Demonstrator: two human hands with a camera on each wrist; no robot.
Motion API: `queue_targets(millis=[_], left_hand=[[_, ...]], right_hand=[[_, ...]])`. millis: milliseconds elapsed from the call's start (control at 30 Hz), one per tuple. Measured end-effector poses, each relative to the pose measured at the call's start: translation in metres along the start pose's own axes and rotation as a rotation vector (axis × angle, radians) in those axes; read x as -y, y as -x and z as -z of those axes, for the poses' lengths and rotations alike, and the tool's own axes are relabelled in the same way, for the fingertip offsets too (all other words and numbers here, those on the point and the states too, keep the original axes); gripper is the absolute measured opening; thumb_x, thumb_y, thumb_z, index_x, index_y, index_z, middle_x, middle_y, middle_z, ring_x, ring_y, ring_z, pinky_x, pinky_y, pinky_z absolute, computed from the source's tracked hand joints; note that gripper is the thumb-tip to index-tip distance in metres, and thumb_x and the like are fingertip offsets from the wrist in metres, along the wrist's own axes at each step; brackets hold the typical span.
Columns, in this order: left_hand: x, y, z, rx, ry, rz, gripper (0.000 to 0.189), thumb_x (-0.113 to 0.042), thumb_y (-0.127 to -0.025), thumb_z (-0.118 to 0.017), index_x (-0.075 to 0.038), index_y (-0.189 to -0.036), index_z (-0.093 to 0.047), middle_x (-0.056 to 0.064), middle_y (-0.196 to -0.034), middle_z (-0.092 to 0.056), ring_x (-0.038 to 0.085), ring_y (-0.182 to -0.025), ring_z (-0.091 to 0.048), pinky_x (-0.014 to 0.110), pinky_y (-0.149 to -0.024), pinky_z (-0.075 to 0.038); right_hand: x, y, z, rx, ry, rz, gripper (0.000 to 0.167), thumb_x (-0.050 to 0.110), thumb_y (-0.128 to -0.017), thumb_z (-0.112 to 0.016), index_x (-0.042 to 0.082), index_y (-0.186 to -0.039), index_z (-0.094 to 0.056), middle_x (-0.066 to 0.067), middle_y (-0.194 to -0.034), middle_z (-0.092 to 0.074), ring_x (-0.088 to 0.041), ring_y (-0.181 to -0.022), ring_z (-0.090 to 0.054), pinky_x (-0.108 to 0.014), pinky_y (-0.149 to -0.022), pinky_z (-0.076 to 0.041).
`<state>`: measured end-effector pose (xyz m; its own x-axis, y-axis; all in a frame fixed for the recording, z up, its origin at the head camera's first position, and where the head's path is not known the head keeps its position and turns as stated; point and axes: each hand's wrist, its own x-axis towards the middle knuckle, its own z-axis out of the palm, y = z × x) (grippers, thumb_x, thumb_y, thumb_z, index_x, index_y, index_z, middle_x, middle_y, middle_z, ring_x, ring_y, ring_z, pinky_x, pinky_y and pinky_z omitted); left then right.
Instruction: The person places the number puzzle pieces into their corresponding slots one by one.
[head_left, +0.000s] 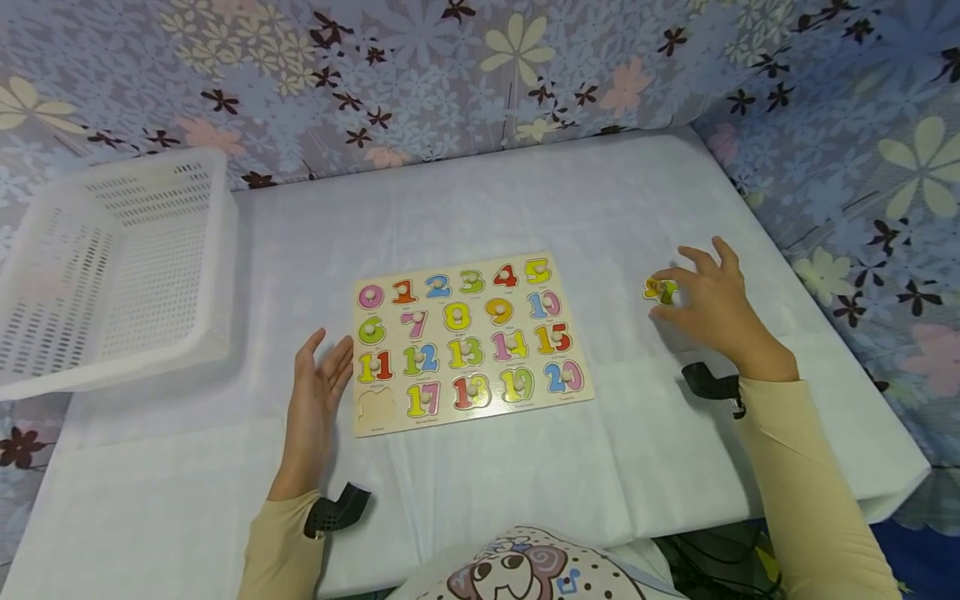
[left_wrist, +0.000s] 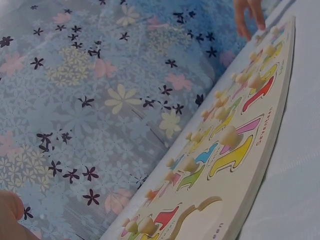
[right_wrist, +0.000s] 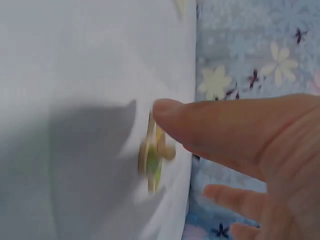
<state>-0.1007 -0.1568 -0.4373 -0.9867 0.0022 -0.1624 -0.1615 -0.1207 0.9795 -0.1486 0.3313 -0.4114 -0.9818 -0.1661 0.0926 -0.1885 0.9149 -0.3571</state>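
A wooden number puzzle board [head_left: 480,415] lies flat on the table, filled with knobbed, coloured number pieces. At its lower left corner a shaped recess [head_left: 377,408] is bare. My left hand [head_left: 315,400] stands at the board's left edge, fingers extended and holding nothing. Well right of the board, my right hand [head_left: 712,304] pinches a yellow and green number piece [head_left: 661,291] between thumb and forefinger, its other fingers spread. In the right wrist view this piece [right_wrist: 151,162] is on edge beside the thumb, knob facing right; the forefinger's grip is hidden there.
A white plastic basket [head_left: 213,275] with slotted walls stands at the left. White cloth [head_left: 480,200] covers the table, and flowered fabric [head_left: 450,83] hangs behind and at the right. Each wrist carries a black camera mount [head_left: 337,510].
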Motion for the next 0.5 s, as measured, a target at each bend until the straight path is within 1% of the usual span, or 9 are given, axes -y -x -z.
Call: queue_targets(millis=[100, 133, 200, 267, 333, 400, 433, 467, 500], left_hand=[[0.0001, 0.0002, 0.0000, -0.004, 0.000, 0.004, 0.064, -0.053, -0.103, -0.020, -0.015, -0.154, -0.010, 0.012, -0.152, -0.034, 0.020, -0.138, -0.034, 0.027, -0.110, -0.028], [0.0002, 0.0003, 0.0000, -0.003, -0.004, 0.005, 0.064, -0.053, -0.103, -0.020, -0.015, -0.154, -0.010, 0.012, -0.152, -0.034, 0.020, -0.138, -0.034, 0.027, -0.110, -0.028], [0.0002, 0.0006, -0.0001, -0.002, -0.007, 0.004, 0.064, -0.053, -0.103, -0.020, -0.015, -0.154, -0.010, 0.012, -0.152, -0.034, 0.020, -0.138, -0.034, 0.027, -0.110, -0.028], [0.0001, 0.0010, 0.0000, -0.004, -0.015, 0.001, 0.064, -0.053, -0.103, -0.020, -0.015, -0.154, -0.010, 0.012, -0.152, -0.034, 0.020, -0.138, -0.034, 0.027, -0.110, -0.028], [0.0000, 0.0012, 0.0000, -0.004, -0.024, -0.003, 0.064, -0.053, -0.103, -0.020, -0.016, -0.154, -0.010, 0.012, -0.152, -0.034, 0.019, -0.138, -0.034, 0.027, -0.111, -0.027], [-0.0001, 0.0013, -0.0001, -0.005, -0.028, -0.007, 0.064, -0.053, -0.103, -0.020, -0.015, -0.154, -0.010, 0.012, -0.152, -0.034, 0.019, -0.138, -0.034, 0.027, -0.111, -0.027], [-0.0001, 0.0013, -0.0002, -0.004, -0.027, -0.009, 0.064, -0.053, -0.103, -0.020, -0.015, -0.154, -0.010, 0.012, -0.152, -0.034, 0.020, -0.138, -0.034, 0.027, -0.111, -0.027], [-0.0002, 0.0012, -0.0003, -0.003, -0.028, -0.009, 0.064, -0.053, -0.103, -0.020, -0.015, -0.154, -0.010, 0.012, -0.152, -0.034, 0.020, -0.138, -0.035, 0.027, -0.111, -0.027], [-0.0002, 0.0011, -0.0005, -0.003, -0.029, -0.009, 0.064, -0.053, -0.103, -0.020, -0.015, -0.154, -0.010, 0.012, -0.152, -0.034, 0.020, -0.138, -0.034, 0.027, -0.111, -0.027]], right_hand=[[-0.0090, -0.0018, 0.0042, 0.097, 0.054, -0.081, 0.053, 0.022, -0.084, -0.076, -0.003, -0.128, -0.057, -0.041, -0.142, -0.026, -0.057, -0.137, 0.007, -0.077, -0.100, -0.006], [-0.0105, -0.0021, 0.0048, 0.120, 0.062, -0.095, 0.054, 0.023, -0.085, -0.074, -0.004, -0.129, -0.056, -0.041, -0.143, -0.025, -0.057, -0.137, 0.008, -0.077, -0.100, -0.007], [-0.0116, -0.0020, 0.0045, 0.132, 0.056, -0.112, 0.052, 0.024, -0.086, -0.073, -0.005, -0.126, -0.058, -0.040, -0.143, -0.025, -0.056, -0.137, 0.009, -0.076, -0.101, -0.006], [-0.0109, -0.0004, 0.0034, 0.094, 0.050, -0.110, 0.048, 0.027, -0.084, -0.076, -0.006, -0.116, -0.063, -0.039, -0.142, -0.028, -0.054, -0.138, 0.007, -0.074, -0.103, -0.005], [-0.0087, 0.0019, 0.0015, 0.033, 0.052, -0.089, 0.042, 0.032, -0.080, -0.080, -0.004, -0.099, -0.069, -0.038, -0.140, -0.034, -0.054, -0.139, 0.001, -0.073, -0.104, -0.006], [-0.0072, 0.0042, -0.0011, -0.021, 0.044, -0.064, 0.038, 0.036, -0.077, -0.082, -0.001, -0.081, -0.070, -0.038, -0.135, -0.041, -0.054, -0.139, -0.004, -0.074, -0.102, -0.009], [-0.0068, 0.0051, -0.0025, -0.044, 0.038, -0.052, 0.037, 0.036, -0.076, -0.082, 0.002, -0.075, -0.069, -0.037, -0.134, -0.043, -0.054, -0.138, -0.007, -0.076, -0.100, -0.011], [-0.0067, 0.0059, -0.0036, -0.064, 0.025, -0.037, 0.035, 0.036, -0.076, -0.083, 0.004, -0.070, -0.067, -0.037, -0.132, -0.045, -0.054, -0.138, -0.009, -0.077, -0.099, -0.012], [-0.0069, 0.0067, -0.0045, -0.080, 0.004, -0.024, 0.032, 0.033, -0.077, -0.082, 0.006, -0.069, -0.066, -0.036, -0.132, -0.046, -0.053, -0.138, -0.010, -0.078, -0.099, -0.013]])
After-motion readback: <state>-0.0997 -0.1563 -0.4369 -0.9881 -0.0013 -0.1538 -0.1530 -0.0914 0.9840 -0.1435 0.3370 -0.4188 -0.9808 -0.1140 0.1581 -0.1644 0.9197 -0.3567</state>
